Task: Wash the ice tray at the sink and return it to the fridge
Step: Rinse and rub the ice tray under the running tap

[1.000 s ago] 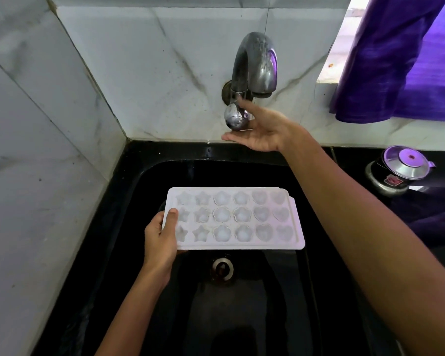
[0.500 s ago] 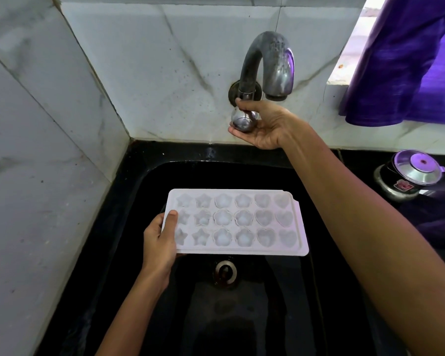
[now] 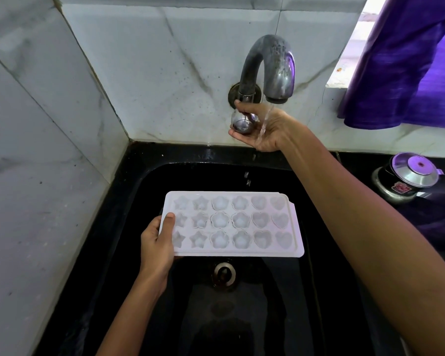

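Left hand gripping ice tray over sink; right hand gripping tap knob, water running.

My left hand with the ice tray over the sink, tap behind, pot right.

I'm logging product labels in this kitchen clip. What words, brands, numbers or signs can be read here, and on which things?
Red and white sticker on the steel lidded pot at the right of the black sink: there is print, but too small and blurred to read.
White plastic ice tray with star, flower and heart moulds: no text visible.
Curved metal tap: no text visible.
Nothing else in view carries writing.
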### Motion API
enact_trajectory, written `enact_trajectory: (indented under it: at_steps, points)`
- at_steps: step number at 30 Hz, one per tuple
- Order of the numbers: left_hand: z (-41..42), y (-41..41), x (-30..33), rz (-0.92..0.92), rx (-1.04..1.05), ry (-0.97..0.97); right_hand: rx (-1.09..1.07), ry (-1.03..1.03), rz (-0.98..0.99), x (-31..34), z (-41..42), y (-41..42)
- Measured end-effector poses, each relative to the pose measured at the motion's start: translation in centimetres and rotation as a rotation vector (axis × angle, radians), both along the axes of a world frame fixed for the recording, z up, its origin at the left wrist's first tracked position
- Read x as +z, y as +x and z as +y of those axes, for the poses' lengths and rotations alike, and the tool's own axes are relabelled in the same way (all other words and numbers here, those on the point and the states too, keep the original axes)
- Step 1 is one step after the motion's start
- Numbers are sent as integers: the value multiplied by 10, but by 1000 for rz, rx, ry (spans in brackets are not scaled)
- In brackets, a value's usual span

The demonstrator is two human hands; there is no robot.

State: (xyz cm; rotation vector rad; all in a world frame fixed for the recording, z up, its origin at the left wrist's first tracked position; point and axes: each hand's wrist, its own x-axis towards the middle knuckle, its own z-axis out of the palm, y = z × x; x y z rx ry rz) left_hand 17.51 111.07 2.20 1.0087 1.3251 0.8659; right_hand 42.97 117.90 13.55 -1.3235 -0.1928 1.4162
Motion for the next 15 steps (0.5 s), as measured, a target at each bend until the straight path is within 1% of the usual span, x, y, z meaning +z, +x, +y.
enact_trajectory:
  at_steps: [5, 7, 8, 9, 11, 13, 15]
  points:
    - [0, 1, 0, 2, 8, -1, 68, 30, -66, -10, -9, 7]
    - [-1, 0, -1, 8, 11, -1, 81, 35, -224, -23, -23, 7]
    - [-1, -1, -1, 8, 15, -2, 79, 28, -368, -31, -35, 3]
    - [-1, -2, -1, 8, 18, -4, 80, 12, -563, -41, -51, -5]
    - [-1, -3, -2, 10, 23, -6, 148, 7, -1008, -62, -88, -28]
    - [-1, -3, -2, 14, 33, -10, 373, -16, -1334, -79, -123, -56]
    - [-1, -2, 0, 16, 45, -5, 620, -31, -1513, -90, -151, -81]
